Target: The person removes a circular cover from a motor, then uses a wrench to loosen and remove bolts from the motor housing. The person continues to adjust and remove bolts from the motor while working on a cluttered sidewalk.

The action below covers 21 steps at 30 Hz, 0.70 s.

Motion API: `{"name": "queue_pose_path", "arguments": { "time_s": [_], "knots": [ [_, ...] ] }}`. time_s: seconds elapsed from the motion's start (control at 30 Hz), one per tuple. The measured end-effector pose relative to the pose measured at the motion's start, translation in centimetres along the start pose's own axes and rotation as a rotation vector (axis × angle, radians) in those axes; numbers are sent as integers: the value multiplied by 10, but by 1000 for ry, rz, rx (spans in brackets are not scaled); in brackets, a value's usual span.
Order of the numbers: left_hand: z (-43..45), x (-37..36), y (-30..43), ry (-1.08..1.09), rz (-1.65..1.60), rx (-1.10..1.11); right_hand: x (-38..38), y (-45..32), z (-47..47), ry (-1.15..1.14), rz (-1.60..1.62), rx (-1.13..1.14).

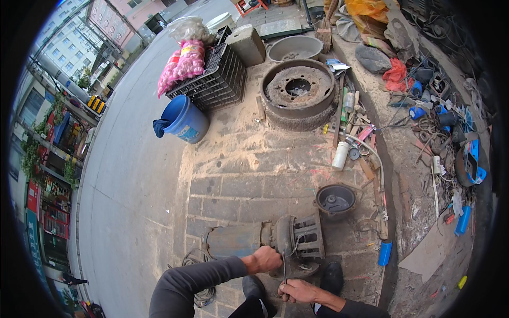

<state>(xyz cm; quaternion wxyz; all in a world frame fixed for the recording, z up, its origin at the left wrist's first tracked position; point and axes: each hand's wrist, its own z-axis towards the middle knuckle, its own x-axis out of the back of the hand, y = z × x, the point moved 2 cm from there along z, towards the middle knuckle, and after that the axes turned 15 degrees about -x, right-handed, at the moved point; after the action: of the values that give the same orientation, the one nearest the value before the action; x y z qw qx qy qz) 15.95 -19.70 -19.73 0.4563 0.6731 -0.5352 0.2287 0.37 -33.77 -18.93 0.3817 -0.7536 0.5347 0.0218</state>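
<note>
A grimy pump with a motor body lies on its side on the paving before me. Its rounded casing and ribbed end frame are to the right. My right hand grips the lower end of a slim metal rod-like tool, which runs up to the casing's near side. Curled into a fist, my left hand is beside the tool's upper end, against the pump. Whether anything is inside that fist is hidden. A dark bowl-shaped metal housing sits just beyond the end frame.
Coiled cable lies near my left shoe. Farther off are a blue bucket, a black plastic crate and a rusty wheel rim. Scattered tools and scrap line the right side, with a white cylinder nearer.
</note>
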Motion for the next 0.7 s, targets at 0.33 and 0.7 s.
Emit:
{"name": "queue_pose_path", "arguments": {
  "time_s": [0.33, 0.7],
  "knots": [
    [4, -8, -5, -30, 8, -45, 3, 3, 0, 19, -1, 5],
    [1, -3, -5, -21, 25, -85, 5, 4, -1, 9, -5, 19]
  ]
}}
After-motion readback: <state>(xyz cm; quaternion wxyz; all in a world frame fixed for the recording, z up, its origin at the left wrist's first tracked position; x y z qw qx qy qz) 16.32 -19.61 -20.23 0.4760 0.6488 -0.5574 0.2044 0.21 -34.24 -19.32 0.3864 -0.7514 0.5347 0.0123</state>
